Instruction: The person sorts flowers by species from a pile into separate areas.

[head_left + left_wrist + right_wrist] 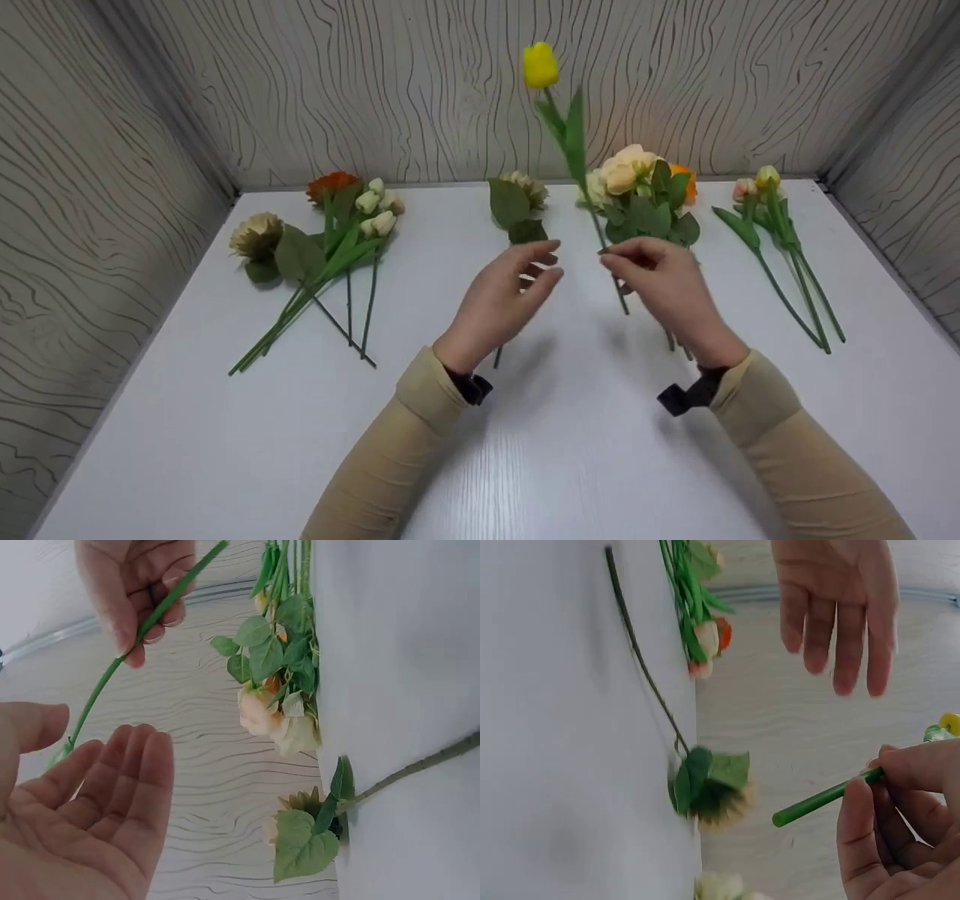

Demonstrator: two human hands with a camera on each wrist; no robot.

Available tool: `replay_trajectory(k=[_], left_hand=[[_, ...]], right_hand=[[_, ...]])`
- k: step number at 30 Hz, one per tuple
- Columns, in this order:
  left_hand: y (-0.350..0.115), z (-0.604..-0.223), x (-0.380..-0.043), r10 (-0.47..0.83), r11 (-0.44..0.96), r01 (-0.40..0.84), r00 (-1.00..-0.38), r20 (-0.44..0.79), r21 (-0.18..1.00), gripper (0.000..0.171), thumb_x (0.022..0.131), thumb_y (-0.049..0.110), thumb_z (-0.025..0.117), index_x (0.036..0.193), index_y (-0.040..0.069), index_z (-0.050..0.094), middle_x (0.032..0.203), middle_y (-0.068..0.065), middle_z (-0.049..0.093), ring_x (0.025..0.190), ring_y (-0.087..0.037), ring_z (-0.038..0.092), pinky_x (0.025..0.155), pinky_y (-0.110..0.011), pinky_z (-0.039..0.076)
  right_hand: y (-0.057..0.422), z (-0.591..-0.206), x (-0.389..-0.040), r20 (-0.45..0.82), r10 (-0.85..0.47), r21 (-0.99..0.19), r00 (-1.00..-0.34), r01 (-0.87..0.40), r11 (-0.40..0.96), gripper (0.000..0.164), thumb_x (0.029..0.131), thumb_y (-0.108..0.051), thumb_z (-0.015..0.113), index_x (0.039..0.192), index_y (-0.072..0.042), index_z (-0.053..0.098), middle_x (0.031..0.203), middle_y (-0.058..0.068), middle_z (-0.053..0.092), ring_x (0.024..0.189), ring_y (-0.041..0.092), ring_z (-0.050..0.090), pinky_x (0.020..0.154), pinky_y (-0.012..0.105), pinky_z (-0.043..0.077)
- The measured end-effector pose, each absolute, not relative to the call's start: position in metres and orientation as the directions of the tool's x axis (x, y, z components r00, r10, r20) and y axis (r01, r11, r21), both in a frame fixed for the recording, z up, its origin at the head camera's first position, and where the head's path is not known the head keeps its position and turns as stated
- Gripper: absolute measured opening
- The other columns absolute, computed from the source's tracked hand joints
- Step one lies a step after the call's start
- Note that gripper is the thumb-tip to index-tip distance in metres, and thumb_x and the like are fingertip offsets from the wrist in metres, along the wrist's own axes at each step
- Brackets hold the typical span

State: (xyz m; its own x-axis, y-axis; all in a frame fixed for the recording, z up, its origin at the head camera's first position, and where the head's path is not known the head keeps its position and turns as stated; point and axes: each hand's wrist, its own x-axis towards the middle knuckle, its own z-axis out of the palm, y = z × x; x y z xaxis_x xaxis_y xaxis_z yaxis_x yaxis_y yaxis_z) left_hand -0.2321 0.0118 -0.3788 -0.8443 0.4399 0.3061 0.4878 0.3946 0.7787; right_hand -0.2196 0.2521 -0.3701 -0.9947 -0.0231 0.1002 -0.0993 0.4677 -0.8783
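Note:
A yellow tulip (541, 66) with long green leaves stands nearly upright above the table. Its lower stem (825, 799) is pinched between the thumb and fingers of my right hand (660, 277), the cut end sticking out below. To the left of that stem, my left hand (506, 289) hovers with fingers loosely extended and nothing in its grasp; the left wrist view shows its open palm (90, 825). Under and behind the left hand lies a single beige flower (525, 187) with broad leaves. Peach and cream roses (628, 169) lie behind the right hand, their stems partly hidden by it.
On the left of the white table (187, 450) lies a bunch with a red-orange flower (330, 184), white tulips (379, 223) and a beige bloom (256, 234). Several tulips (784, 225) lie at the right. A wood-patterned wall (420, 90) rises along the back edge.

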Motion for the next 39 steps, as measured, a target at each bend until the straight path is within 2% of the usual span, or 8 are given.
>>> replay_trajectory(k=[3, 7, 9, 12, 20, 27, 34, 39], left_hand=[[0.027, -0.383, -0.219, 0.598, 0.557, 0.68, -0.727, 0.338, 0.477, 0.054, 0.105, 0.038, 0.059, 0.153, 0.016, 0.048, 0.142, -0.003, 0.058, 0.13, -0.017, 0.054, 0.11, -0.032, 0.042], [0.047, -0.389, -0.202, 0.745, 0.595, 0.801, -0.583, 0.323, 0.073, 0.066, 0.103, 0.053, 0.056, 0.159, 0.021, 0.039, 0.157, -0.006, 0.044, 0.15, -0.027, 0.032, 0.124, -0.047, 0.018], [0.056, -0.394, -0.194, 0.785, 0.579, 0.814, -0.545, 0.295, -0.036, 0.07, 0.101, 0.059, 0.053, 0.16, 0.025, 0.036, 0.162, -0.005, 0.037, 0.153, -0.029, 0.022, 0.125, -0.052, 0.009], [0.07, -0.404, -0.181, 0.832, 0.538, 0.835, -0.506, 0.228, -0.112, 0.073, 0.102, 0.065, 0.046, 0.162, 0.027, 0.03, 0.166, -0.005, 0.03, 0.155, -0.029, 0.016, 0.125, -0.052, 0.004], [0.09, -0.423, -0.163, 0.882, 0.469, 0.872, -0.471, 0.021, -0.141, 0.074, 0.102, 0.072, 0.029, 0.165, 0.033, 0.019, 0.169, 0.002, 0.022, 0.157, -0.022, 0.009, 0.126, -0.047, 0.003], [0.089, -0.425, -0.164, 0.888, 0.46, 0.882, -0.459, 0.032, -0.101, 0.073, 0.103, 0.07, 0.031, 0.164, 0.031, 0.022, 0.167, 0.002, 0.026, 0.156, -0.021, 0.014, 0.126, -0.045, 0.007], [0.086, -0.423, -0.164, 0.895, 0.446, 0.89, -0.444, 0.047, -0.091, 0.072, 0.103, 0.069, 0.032, 0.163, 0.03, 0.026, 0.167, 0.0, 0.028, 0.155, -0.022, 0.017, 0.125, -0.045, 0.011], [0.085, -0.423, -0.165, 0.895, 0.445, 0.891, -0.443, 0.045, -0.092, 0.072, 0.103, 0.069, 0.031, 0.163, 0.03, 0.028, 0.166, 0.001, 0.029, 0.155, -0.022, 0.018, 0.125, -0.045, 0.012]], right_hand=[[0.292, -0.363, -0.221, 0.088, 0.061, -0.832, -0.994, -0.04, 0.553, 0.047, 0.098, -0.05, 0.066, 0.123, -0.01, 0.069, 0.111, 0.012, 0.066, 0.09, 0.023, 0.064, 0.072, 0.027, 0.057], [0.35, -0.363, -0.227, 0.081, 0.159, -0.735, -0.984, 0.049, 0.676, 0.052, 0.1, -0.052, 0.061, 0.126, -0.007, 0.067, 0.113, 0.013, 0.065, 0.088, 0.021, 0.065, 0.066, 0.027, 0.055], [0.377, -0.367, -0.231, 0.079, 0.188, -0.67, -0.979, 0.087, 0.737, 0.051, 0.101, -0.049, 0.06, 0.125, -0.005, 0.068, 0.112, 0.016, 0.066, 0.086, 0.022, 0.066, 0.062, 0.028, 0.054], [0.41, -0.378, -0.233, 0.091, 0.182, -0.58, -0.979, 0.097, 0.809, 0.046, 0.104, -0.039, 0.059, 0.119, 0.003, 0.069, 0.107, 0.022, 0.067, 0.079, 0.024, 0.062, 0.056, 0.03, 0.05], [0.454, -0.408, -0.225, 0.047, 0.124, -0.495, -0.991, 0.085, 0.865, 0.038, 0.105, -0.022, 0.056, 0.111, 0.013, 0.068, 0.102, 0.031, 0.068, 0.068, 0.024, 0.055, 0.054, 0.035, 0.045], [0.466, -0.418, -0.219, 0.014, 0.121, -0.495, -0.993, 0.098, 0.864, 0.033, 0.102, -0.014, 0.056, 0.107, 0.016, 0.068, 0.08, 0.018, 0.068, 0.063, 0.023, 0.053, 0.053, 0.035, 0.044], [0.468, -0.419, -0.216, 0.0, 0.134, -0.467, -0.991, 0.118, 0.877, 0.03, 0.098, -0.012, 0.061, 0.105, 0.016, 0.066, 0.087, 0.025, 0.068, 0.069, 0.028, 0.06, 0.054, 0.035, 0.047], [0.468, -0.418, -0.216, -0.005, 0.137, -0.453, -0.991, 0.125, 0.883, 0.028, 0.096, -0.011, 0.064, 0.1, 0.016, 0.065, 0.083, 0.023, 0.067, 0.068, 0.03, 0.062, 0.052, 0.035, 0.047]])
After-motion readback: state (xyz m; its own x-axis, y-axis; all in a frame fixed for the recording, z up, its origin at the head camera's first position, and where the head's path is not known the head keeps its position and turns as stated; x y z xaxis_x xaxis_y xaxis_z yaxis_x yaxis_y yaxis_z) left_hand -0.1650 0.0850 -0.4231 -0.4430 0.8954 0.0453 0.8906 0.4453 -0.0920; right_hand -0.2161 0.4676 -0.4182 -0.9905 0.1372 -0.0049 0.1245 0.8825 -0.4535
